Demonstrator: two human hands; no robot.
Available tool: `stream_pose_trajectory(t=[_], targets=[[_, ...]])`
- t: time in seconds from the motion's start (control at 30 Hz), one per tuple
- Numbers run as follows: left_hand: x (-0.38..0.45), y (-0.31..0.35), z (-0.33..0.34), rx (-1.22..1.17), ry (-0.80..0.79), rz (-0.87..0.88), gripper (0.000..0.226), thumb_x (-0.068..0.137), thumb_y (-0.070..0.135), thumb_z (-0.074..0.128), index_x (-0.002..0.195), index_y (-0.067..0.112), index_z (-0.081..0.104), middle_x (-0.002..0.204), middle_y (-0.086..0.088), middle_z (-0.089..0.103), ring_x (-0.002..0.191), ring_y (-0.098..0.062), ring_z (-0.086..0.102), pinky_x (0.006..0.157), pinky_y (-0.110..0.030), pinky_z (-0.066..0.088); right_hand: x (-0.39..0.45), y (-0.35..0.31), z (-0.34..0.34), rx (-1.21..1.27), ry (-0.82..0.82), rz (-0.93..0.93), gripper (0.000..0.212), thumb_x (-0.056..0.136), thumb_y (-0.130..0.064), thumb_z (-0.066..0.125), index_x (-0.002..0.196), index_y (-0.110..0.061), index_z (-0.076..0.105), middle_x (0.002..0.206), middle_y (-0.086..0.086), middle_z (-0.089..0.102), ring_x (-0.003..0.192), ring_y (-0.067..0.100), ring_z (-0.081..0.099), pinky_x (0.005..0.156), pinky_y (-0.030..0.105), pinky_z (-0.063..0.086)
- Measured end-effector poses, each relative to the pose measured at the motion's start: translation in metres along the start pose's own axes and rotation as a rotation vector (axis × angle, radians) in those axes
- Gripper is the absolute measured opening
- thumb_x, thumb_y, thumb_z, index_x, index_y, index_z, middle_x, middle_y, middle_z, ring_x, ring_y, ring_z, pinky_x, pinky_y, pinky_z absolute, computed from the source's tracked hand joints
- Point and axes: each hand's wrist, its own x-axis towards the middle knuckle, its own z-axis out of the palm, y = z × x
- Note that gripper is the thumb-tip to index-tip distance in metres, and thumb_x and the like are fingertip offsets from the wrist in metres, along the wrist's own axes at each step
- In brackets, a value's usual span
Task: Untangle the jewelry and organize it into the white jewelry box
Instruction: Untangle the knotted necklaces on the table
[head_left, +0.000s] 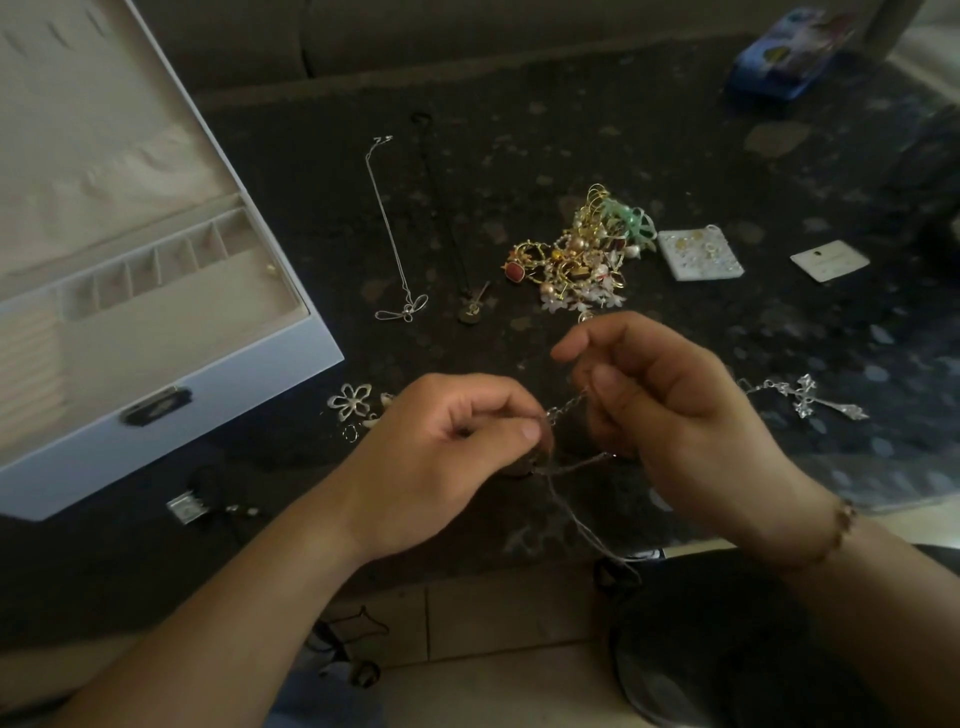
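Observation:
My left hand (457, 447) and my right hand (670, 410) both pinch a thin silver chain (569, 408) above the dark table, a short stretch of it taut between them. More chain strands hang below my hands toward the table edge. A silver cross pendant (810, 397) lies to the right of my right hand. A tangled heap of gold, pearl and green jewelry (582, 254) sits behind my hands. The white jewelry box (218, 395) stands open at the left, its beige compartments showing.
A silver necklace (395, 244) and a dark cord necklace (462, 260) lie stretched out beside the box. A silver flower piece (353, 400) lies near the box corner. Two earring cards (698, 254) sit at right, a blue case (789, 57) at far right.

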Motion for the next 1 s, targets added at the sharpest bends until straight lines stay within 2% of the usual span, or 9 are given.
stream_pose_trajectory(t=[0.1, 0.3, 0.37, 0.43, 0.5, 0.57, 0.67, 0.87, 1.0], targets=[[0.000, -0.003, 0.001, 0.026, 0.009, 0.019, 0.023, 0.090, 0.036, 0.057, 0.087, 0.019, 0.072, 0.063, 0.012, 0.061, 0.059, -0.002, 0.052, 0.061, -0.015, 0.040, -0.003, -0.002, 0.001, -0.066, -0.021, 0.006, 0.023, 0.091, -0.013, 0.045, 0.105, -0.020, 0.062, 0.069, 0.000, 0.050, 0.056, 0.012, 0.044, 0.051, 0.020, 0.039], [0.000, -0.003, 0.001, 0.030, 0.006, 0.015, 0.025, 0.092, 0.036, 0.052, 0.085, 0.023, 0.071, 0.068, 0.008, 0.063, 0.063, -0.005, 0.055, 0.063, -0.020, 0.043, -0.004, -0.003, 0.000, -0.232, 0.009, -0.020, 0.018, 0.093, -0.021, 0.052, 0.102, -0.029, 0.065, 0.074, 0.000, 0.059, 0.064, 0.023, 0.055, 0.057, 0.035, 0.047], [-0.001, -0.003, 0.000, 0.038, 0.033, 0.025, 0.024, 0.092, 0.037, 0.052, 0.087, 0.023, 0.071, 0.071, 0.002, 0.065, 0.065, -0.014, 0.059, 0.062, -0.028, 0.047, -0.005, -0.006, -0.002, -0.299, -0.017, -0.026, 0.013, 0.094, -0.025, 0.055, 0.102, -0.028, 0.066, 0.077, 0.005, 0.063, 0.067, 0.026, 0.059, 0.060, 0.041, 0.049], [-0.001, -0.003, 0.000, 0.045, 0.070, 0.039, 0.022, 0.092, 0.037, 0.053, 0.089, 0.023, 0.071, 0.073, -0.002, 0.066, 0.067, -0.021, 0.060, 0.064, -0.035, 0.049, -0.007, -0.010, -0.003, -0.378, -0.057, -0.044, 0.017, 0.092, -0.036, 0.055, 0.099, -0.027, 0.067, 0.076, 0.005, 0.065, 0.066, 0.021, 0.061, 0.060, 0.040, 0.050], [-0.002, -0.002, -0.001, 0.045, 0.097, 0.054, 0.019, 0.093, 0.033, 0.056, 0.089, 0.022, 0.072, 0.071, 0.002, 0.066, 0.064, -0.015, 0.060, 0.060, -0.030, 0.048, -0.008, -0.011, -0.003, -0.394, -0.102, -0.041, 0.019, 0.091, -0.040, 0.056, 0.094, -0.025, 0.068, 0.071, 0.006, 0.064, 0.062, 0.019, 0.060, 0.056, 0.034, 0.050], [-0.002, -0.001, -0.002, 0.029, 0.112, 0.063, 0.015, 0.093, 0.026, 0.060, 0.089, 0.018, 0.072, 0.068, 0.009, 0.064, 0.061, -0.007, 0.057, 0.057, -0.018, 0.045, -0.009, -0.010, -0.004, -0.405, -0.127, -0.038, 0.013, 0.088, -0.034, 0.062, 0.088, -0.023, 0.069, 0.062, 0.010, 0.058, 0.053, 0.019, 0.052, 0.049, 0.024, 0.043], [-0.001, -0.001, -0.001, 0.024, 0.130, 0.079, 0.014, 0.092, 0.029, 0.061, 0.090, 0.020, 0.072, 0.071, 0.007, 0.066, 0.063, -0.007, 0.059, 0.059, -0.016, 0.045, -0.009, -0.009, -0.004, -0.451, -0.123, -0.064, 0.006, 0.084, -0.028, 0.067, 0.085, -0.023, 0.070, 0.058, 0.009, 0.054, 0.051, 0.019, 0.048, 0.050, 0.017, 0.037], [-0.003, 0.004, 0.001, 0.059, 0.181, 0.120, 0.008, 0.090, 0.022, 0.066, 0.090, 0.018, 0.073, 0.075, 0.011, 0.068, 0.069, -0.006, 0.064, 0.061, -0.009, 0.045, -0.009, -0.010, -0.003, -0.502, 0.028, -0.173, 0.022, 0.080, -0.025, 0.070, 0.102, -0.026, 0.069, 0.082, -0.007, 0.057, 0.074, 0.017, 0.057, 0.062, 0.016, 0.041], [-0.004, 0.004, 0.002, 0.119, 0.206, 0.158, 0.011, 0.091, 0.020, 0.061, 0.091, 0.017, 0.072, 0.076, 0.006, 0.068, 0.070, -0.012, 0.065, 0.060, -0.011, 0.045, -0.009, -0.009, -0.002, -0.501, -0.004, -0.200, 0.013, 0.084, -0.025, 0.068, 0.097, -0.024, 0.072, 0.086, -0.005, 0.064, 0.078, 0.018, 0.062, 0.063, 0.028, 0.049]])
